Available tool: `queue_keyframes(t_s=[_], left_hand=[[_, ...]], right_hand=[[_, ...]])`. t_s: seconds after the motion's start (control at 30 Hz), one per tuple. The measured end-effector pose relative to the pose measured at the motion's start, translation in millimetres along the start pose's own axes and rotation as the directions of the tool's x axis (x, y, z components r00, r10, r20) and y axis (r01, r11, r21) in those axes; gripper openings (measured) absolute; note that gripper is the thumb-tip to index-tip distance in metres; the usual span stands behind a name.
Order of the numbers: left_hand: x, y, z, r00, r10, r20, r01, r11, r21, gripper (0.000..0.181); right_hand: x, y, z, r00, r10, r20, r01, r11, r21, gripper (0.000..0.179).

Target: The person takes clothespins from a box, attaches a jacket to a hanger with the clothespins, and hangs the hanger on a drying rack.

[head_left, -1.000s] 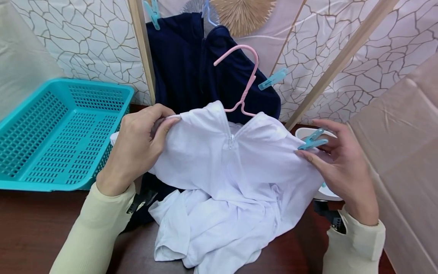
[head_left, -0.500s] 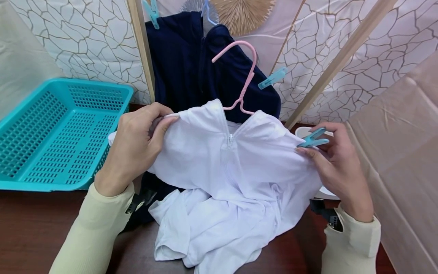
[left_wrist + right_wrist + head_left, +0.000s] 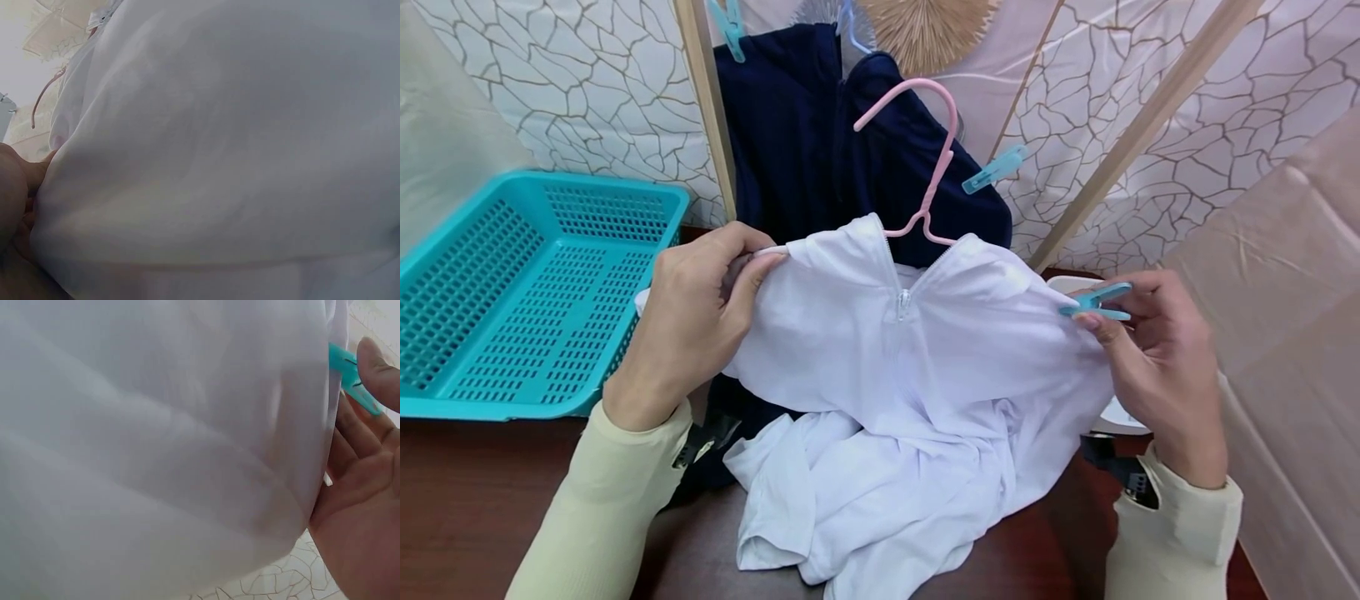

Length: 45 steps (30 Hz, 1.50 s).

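Note:
A white zip-neck shirt (image 3: pixel 850 333) hangs on a pink hanger (image 3: pixel 942 167), its hook rising above the half-unzipped collar. My left hand (image 3: pixel 688 317) pinches the shirt's shoulder on the left between thumb and fingers; the cloth fills most of the left wrist view. A light blue clothespin (image 3: pixel 1097 302) bites the opposite shoulder. Around it is my right hand (image 3: pixel 1172 358), thumb on the pin and fingers behind, pinching it. In the right wrist view the clothespin (image 3: pixel 350 372) lies beside the thumb. The hanger's arms are hidden inside the shirt.
A turquoise basket (image 3: pixel 557 408) stands at the left. Behind the shirt, a navy garment (image 3: pixel 790 125) hangs between wooden poles (image 3: pixel 1150 125), with clothespins (image 3: pixel 996 169) at its shoulders. A white container (image 3: pixel 1123 417) sits partly hidden behind my right hand.
The hanger and collar have shifted slightly up and left in view. The clothespin on the shirt has moved a little right, and my right thumb has come from the cloth onto it.

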<state>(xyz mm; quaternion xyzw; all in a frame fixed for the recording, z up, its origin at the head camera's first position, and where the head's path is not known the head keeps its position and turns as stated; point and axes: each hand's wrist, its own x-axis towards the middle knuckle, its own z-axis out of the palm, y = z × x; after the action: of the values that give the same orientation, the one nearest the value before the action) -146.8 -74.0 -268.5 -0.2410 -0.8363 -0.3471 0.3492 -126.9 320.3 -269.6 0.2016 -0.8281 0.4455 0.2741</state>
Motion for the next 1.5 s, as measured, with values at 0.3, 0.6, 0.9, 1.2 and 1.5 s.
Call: queue_keyframes(t_s=[0.3,0.6,0.9,1.2,1.5], left_hand=[[-1.0,-0.6,-0.8,1.0,-0.006,0.015,0.006,1.0,0.004,0.013],[-1.9,-1.5,-1.0,0.999,-0.012,0.04,0.012,1.0,0.01,0.014],[-1.3,-2.0,0.1,1.0,-0.001,0.03,0.001,1.0,-0.012,0.014],[-1.6,-2.4,-0.4,1.0,-0.008,0.022,0.008,1.0,-0.015,0.013],[-1.2,-1.3,-0.4,1.0,0.008,0.015,-0.007,1.0,-0.017,0.013]], right_hand=[[-0.9,6,5,0.987,0.014,-0.163,0.01,0.989,0.145,0.028],[-3.5,7,1,0.986,0.008,-0.167,0.051,0.937,0.345,0.024],[-3.1,9,-11,0.981,-0.03,-0.194,0.139,0.803,0.579,0.025],[-9.7,9,-23,0.984,0.063,-0.168,0.014,0.908,0.42,0.023],[-12.2,12,-29,0.991,0.072,-0.111,-0.073,0.997,-0.003,0.026]])
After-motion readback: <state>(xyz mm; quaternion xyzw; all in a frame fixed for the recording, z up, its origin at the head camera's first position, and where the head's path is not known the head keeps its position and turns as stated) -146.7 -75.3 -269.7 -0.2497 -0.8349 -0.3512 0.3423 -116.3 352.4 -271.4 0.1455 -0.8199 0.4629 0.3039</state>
